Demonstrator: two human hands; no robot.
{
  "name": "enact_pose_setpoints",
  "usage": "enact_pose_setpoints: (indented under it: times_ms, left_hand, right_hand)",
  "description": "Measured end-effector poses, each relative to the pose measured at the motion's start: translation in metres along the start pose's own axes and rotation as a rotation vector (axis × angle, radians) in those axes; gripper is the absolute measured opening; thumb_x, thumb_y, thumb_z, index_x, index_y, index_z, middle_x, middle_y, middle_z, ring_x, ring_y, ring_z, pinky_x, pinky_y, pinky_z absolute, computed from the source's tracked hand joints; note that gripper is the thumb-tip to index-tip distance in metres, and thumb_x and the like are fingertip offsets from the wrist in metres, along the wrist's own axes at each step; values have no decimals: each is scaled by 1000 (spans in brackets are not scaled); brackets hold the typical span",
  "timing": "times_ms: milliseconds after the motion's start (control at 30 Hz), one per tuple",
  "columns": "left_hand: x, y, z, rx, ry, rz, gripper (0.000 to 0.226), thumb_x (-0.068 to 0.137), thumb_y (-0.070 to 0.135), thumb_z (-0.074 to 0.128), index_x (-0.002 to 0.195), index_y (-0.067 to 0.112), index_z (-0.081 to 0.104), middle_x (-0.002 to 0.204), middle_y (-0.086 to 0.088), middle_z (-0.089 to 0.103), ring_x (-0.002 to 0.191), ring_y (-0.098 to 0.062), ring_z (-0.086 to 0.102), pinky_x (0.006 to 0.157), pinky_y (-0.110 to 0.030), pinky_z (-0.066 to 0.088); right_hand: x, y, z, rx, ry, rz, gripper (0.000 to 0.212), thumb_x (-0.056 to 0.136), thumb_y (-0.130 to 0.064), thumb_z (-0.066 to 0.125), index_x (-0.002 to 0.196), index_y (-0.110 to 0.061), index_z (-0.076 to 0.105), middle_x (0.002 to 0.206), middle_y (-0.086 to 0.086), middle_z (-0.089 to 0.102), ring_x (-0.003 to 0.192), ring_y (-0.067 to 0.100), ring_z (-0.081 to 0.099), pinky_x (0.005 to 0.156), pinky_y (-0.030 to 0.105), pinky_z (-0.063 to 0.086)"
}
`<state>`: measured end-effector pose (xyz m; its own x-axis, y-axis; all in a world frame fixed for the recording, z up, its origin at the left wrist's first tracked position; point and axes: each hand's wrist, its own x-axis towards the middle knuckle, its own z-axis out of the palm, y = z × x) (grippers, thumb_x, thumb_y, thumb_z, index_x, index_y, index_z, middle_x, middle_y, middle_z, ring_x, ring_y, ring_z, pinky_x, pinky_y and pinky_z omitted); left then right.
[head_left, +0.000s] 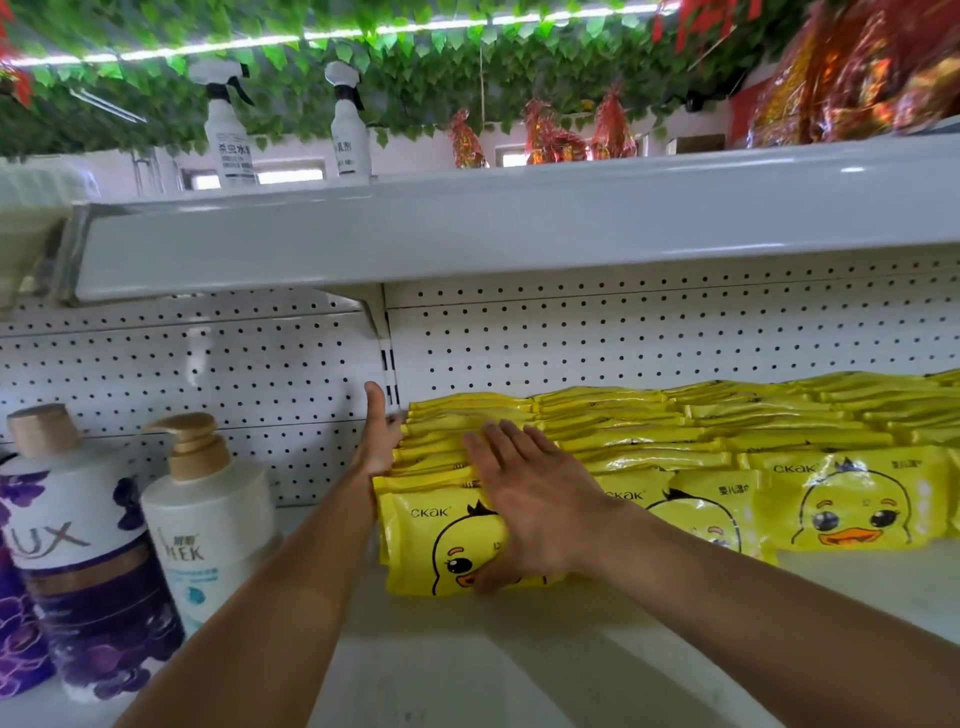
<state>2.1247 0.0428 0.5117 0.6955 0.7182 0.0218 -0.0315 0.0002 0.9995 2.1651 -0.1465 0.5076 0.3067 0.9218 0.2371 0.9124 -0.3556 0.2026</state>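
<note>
Several rows of yellow wipe packs with a cartoon duck stand on a white shelf (467, 649). The leftmost row of packs (439, 540) is between my hands. My left hand (378, 441) lies flat against the left side of that row, fingers straight, thumb pointing up. My right hand (530, 499) rests on top of the same row with fingers spread and straight; its thumb presses on the front pack's duck face. More rows of packs (727, 431) stretch to the right.
A purple-and-white LUX bottle (78, 551) and a white pump bottle (208, 519) stand at left. A white pegboard back panel (208, 364) is behind. The upper shelf (467, 223) overhangs, carrying two spray bottles (228, 124) and red-gold packages (857, 73).
</note>
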Motion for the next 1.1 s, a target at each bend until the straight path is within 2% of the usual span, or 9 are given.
enact_pose_setpoints:
  times_ms: [133, 300, 500, 633, 733, 767, 833, 967, 1100]
  left_hand:
    - [5, -2, 0, 20, 47, 33, 63, 99, 52, -2, 154, 23, 4, 156, -18, 26, 145, -34, 24, 117, -46, 12]
    - [29, -16, -11, -44, -33, -96, 102, 83, 80, 0, 149, 11, 35, 152, -20, 34, 140, -36, 33, 118, -53, 18]
    - [34, -19, -10, -70, -74, -108, 107, 80, 84, 3, 147, 9, 39, 150, -16, 39, 137, -38, 38, 117, -53, 22]
    - [17, -10, -3, -52, -72, -51, 91, 92, 65, -5, 145, 5, 39, 144, -16, 43, 134, -34, 42, 107, -40, 34]
    - [6, -8, -5, -31, -57, 7, 86, 94, 66, 2, 122, 9, 59, 121, -14, 61, 105, -27, 63, 79, -29, 52]
    - [1, -7, -6, -68, -57, 0, 85, 92, 70, 5, 125, 12, 58, 126, -13, 60, 108, -27, 62, 81, -31, 52]
    - [-16, -2, -8, -78, -80, 32, 85, 91, 72, 7, 148, 17, 36, 152, -6, 38, 138, -28, 38, 105, -44, 36]
    - [-55, 10, -11, 97, 11, 328, 68, 94, 67, 11, 148, 32, 35, 150, 15, 33, 142, -5, 21, 112, -33, 16]
    - [-82, 2, -8, 575, 112, 872, 69, 91, 71, 16, 143, 32, 41, 146, 19, 36, 140, 2, 25, 122, -36, 9]
  right_hand:
    - [0, 0, 2, -6, 13, -10, 133, 61, -76, 68, 152, -10, -3, 159, 16, 1, 147, 34, 0, 119, 44, 6]
    - [1, -1, 3, -23, 27, -10, 132, 60, -74, 70, 151, -7, 2, 157, 18, 9, 146, 35, 7, 119, 45, 11]
    - [-1, -1, 2, -35, 30, -9, 130, 61, -73, 70, 150, -5, 5, 155, 19, 14, 144, 36, 12, 119, 44, 14]
    - [-1, -1, 0, -45, 32, -24, 127, 61, -73, 71, 149, -5, 8, 153, 18, 19, 142, 35, 16, 118, 43, 16]
    - [-1, -1, 1, -40, 30, -18, 128, 61, -74, 70, 149, -6, 7, 153, 17, 19, 142, 34, 16, 118, 44, 16]
    - [-1, -1, 1, -43, 29, -19, 128, 61, -75, 69, 150, -7, 7, 154, 16, 17, 143, 33, 15, 118, 44, 14]
    - [-1, -1, 1, -62, 15, -19, 129, 61, -77, 67, 150, -7, 6, 156, 16, 15, 145, 33, 12, 119, 46, 10]
    - [-3, -3, 1, -150, 49, 15, 132, 58, -83, 61, 151, -7, 6, 153, 15, 22, 143, 32, 18, 117, 57, 0]
    - [-23, -4, 0, -211, 152, 31, 129, 61, -89, 48, 150, 0, 17, 153, 20, 27, 144, 32, 24, 115, 59, -1]
